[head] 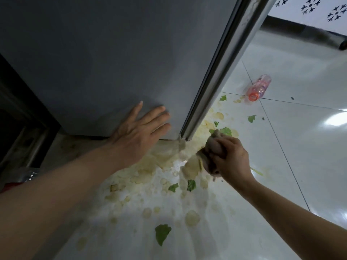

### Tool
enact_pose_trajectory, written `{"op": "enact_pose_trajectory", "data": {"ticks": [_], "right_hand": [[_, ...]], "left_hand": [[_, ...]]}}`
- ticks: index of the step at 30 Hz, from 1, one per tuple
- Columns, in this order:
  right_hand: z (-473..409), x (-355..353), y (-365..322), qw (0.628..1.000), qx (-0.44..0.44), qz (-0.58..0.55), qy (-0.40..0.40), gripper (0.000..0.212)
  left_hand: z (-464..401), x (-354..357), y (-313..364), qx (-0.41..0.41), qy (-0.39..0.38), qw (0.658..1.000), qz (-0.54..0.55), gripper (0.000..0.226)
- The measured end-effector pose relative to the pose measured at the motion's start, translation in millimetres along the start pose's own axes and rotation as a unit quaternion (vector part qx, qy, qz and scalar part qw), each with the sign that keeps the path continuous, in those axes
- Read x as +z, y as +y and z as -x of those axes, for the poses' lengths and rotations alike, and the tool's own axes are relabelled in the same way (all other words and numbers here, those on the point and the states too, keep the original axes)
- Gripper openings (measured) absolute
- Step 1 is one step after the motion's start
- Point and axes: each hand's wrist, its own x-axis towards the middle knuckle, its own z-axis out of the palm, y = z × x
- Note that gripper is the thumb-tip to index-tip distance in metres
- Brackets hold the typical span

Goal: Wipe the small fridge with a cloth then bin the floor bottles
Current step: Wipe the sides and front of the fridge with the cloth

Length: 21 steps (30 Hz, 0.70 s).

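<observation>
The grey small fridge (105,59) fills the upper left, its side panel facing me and its door edge (219,66) running down to the floor. My left hand (139,128) lies flat with straight fingers on the panel's lower corner. My right hand (229,158) grips a crumpled beige cloth (210,145) just right of the fridge's bottom corner, close above the floor. A clear plastic bottle (258,88) with an orange cap lies on its side on the tiles at the right.
Yellowish spilled liquid (150,177) and green leaf scraps (162,233) cover the white floor tiles below the fridge. A dark cabinet (20,113) stands at the left, with a clear plastic item (28,175) low beside it. A dark skirting (300,32) runs along the far wall.
</observation>
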Motion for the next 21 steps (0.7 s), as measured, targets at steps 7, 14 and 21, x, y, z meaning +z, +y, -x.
{"op": "enact_pose_trajectory", "data": {"ticks": [7,14,21], "right_hand": [[-28.8,43.9,-8.8,0.958,0.137,-0.247,-0.052,0.031],[-48.5,90.0,9.7,0.981,0.163,-0.1,-0.023,0.04],[-55.3,103.5,0.3,0.985,0.156,-0.065,0.026,0.053]], "left_hand": [[-13.8,3.7,5.1,0.016,0.012,1.0,0.001,0.051],[-24.2,17.3,-1.9,0.027,0.045,0.999,-0.002,0.041],[-21.0,23.5,-8.3,0.035,0.034,0.998,-0.025,0.049]]}}
